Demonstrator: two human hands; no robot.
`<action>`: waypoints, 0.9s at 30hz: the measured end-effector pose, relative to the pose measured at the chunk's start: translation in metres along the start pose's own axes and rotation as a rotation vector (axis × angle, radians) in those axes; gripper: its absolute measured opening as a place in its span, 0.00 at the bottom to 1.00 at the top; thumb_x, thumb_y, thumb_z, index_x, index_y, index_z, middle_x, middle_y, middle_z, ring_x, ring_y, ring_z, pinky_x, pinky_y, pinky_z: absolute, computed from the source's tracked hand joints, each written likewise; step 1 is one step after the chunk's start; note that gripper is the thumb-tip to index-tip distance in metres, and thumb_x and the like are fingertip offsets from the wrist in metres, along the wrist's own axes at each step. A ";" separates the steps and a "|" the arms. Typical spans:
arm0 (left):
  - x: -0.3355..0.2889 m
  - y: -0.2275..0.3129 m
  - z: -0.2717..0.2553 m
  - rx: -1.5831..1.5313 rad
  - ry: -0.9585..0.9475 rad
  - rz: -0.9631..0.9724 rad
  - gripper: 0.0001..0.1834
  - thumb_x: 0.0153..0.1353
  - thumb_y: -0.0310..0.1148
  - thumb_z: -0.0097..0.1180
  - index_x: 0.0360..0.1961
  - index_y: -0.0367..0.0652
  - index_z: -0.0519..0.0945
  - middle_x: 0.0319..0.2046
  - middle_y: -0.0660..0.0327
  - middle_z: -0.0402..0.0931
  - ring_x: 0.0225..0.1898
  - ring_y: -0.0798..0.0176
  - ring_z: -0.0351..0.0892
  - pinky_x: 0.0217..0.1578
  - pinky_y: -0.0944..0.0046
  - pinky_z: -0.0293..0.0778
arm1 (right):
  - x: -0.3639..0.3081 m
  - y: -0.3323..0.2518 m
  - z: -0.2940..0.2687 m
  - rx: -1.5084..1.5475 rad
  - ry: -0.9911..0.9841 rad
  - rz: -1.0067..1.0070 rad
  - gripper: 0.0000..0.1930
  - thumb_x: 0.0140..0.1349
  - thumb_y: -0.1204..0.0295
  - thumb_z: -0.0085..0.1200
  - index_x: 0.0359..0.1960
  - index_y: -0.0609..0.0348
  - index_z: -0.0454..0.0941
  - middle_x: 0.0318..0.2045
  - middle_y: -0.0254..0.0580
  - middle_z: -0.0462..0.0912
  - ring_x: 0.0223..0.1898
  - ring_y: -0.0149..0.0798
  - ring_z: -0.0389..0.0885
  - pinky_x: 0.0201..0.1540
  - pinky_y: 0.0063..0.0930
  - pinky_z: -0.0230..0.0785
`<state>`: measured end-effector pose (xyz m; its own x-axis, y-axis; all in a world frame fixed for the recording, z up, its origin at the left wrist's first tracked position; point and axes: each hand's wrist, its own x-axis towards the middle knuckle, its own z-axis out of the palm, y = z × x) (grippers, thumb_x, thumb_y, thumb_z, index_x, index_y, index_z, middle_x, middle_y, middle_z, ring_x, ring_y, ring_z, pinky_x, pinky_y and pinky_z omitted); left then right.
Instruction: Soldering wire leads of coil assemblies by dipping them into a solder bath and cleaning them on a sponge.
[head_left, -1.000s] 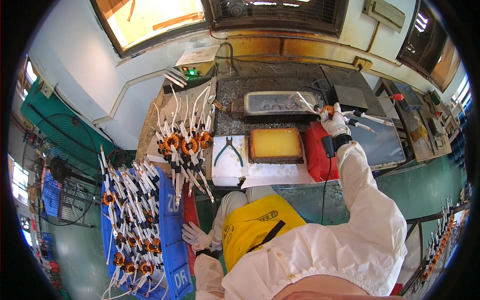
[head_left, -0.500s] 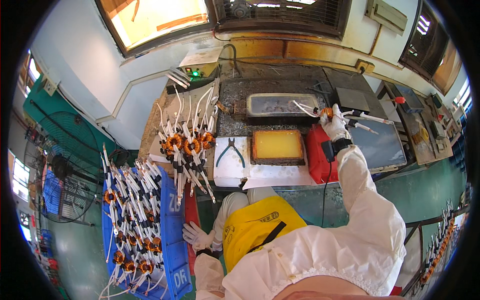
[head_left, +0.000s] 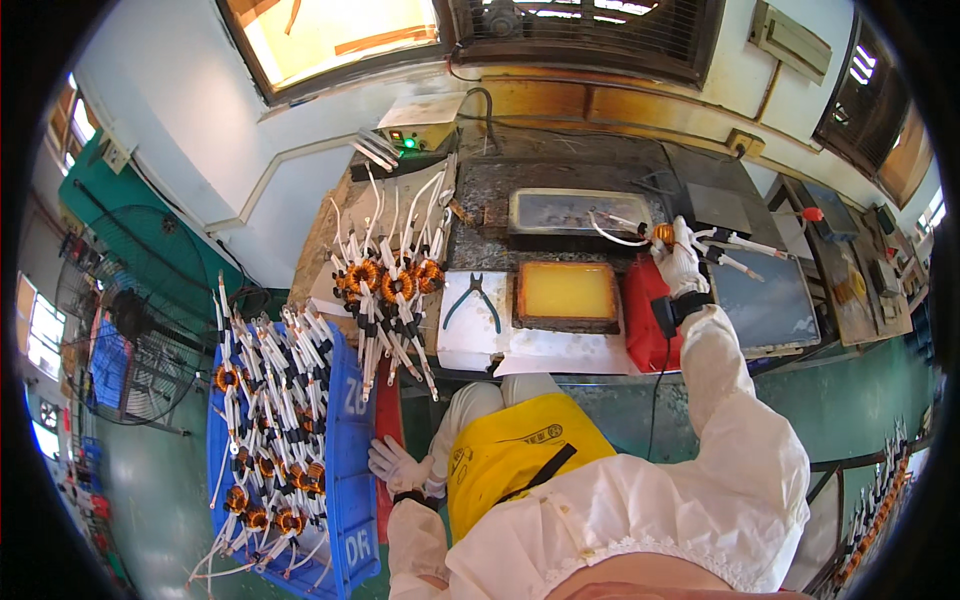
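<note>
My right hand (head_left: 682, 264), in a white glove, grips a coil (head_left: 662, 233) wound with copper-coloured wire on a ring core. White leads from this ring coil reach left over the grey-surfaced rectangular pot (head_left: 530, 232), and others stick out to the right. Whether the lead tips touch the pot's surface I cannot tell. By my knee, my gloved left hand (head_left: 398, 464) has its fingers spread and holds nothing. Close to it stands a blue crate (head_left: 352, 490), heaped with similar coils (head_left: 280, 400) with white leads.
More ring coils (head_left: 397, 287) lie bunched at the bench's left. Pliers (head_left: 473, 302) rest on white board beside a tray of yellow material (head_left: 567, 290). A red box (head_left: 650, 315) stands under my right wrist. Behind are a lit control box (head_left: 420, 120) and, at left, a fan (head_left: 135, 315).
The whole view has shifted slightly, moving the bench rightward in the picture. The coil in my right hand has turned a little, its leads still by the pot. My left hand stays put.
</note>
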<state>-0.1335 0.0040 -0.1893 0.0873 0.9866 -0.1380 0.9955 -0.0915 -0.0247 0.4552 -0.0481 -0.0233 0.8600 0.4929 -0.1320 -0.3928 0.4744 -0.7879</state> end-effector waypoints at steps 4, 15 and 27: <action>0.001 0.000 0.003 0.028 0.026 0.008 0.62 0.33 0.61 0.61 0.64 0.36 0.47 0.64 0.41 0.40 0.64 0.35 0.41 0.60 0.39 0.42 | -0.006 0.000 0.008 -0.018 0.042 -0.038 0.12 0.60 0.55 0.51 0.29 0.45 0.67 0.20 0.33 0.72 0.17 0.28 0.71 0.16 0.17 0.63; -0.001 0.003 -0.009 -0.002 -0.085 -0.026 0.62 0.36 0.59 0.60 0.65 0.37 0.42 0.65 0.41 0.35 0.66 0.38 0.36 0.62 0.43 0.36 | -0.006 0.004 0.010 -0.118 0.015 -0.054 0.13 0.59 0.54 0.51 0.30 0.48 0.68 0.20 0.34 0.74 0.15 0.26 0.71 0.16 0.16 0.62; 0.000 0.001 0.004 0.051 0.057 0.004 0.61 0.33 0.61 0.60 0.63 0.37 0.48 0.64 0.42 0.41 0.64 0.38 0.43 0.61 0.41 0.43 | -0.005 0.001 0.014 -0.272 -0.026 -0.141 0.12 0.59 0.54 0.51 0.30 0.46 0.67 0.21 0.33 0.76 0.15 0.24 0.70 0.16 0.15 0.61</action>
<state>-0.1329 0.0036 -0.1929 0.0947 0.9921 -0.0818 0.9921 -0.1008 -0.0746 0.4461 -0.0395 -0.0153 0.8899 0.4561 0.0022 -0.1657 0.3279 -0.9301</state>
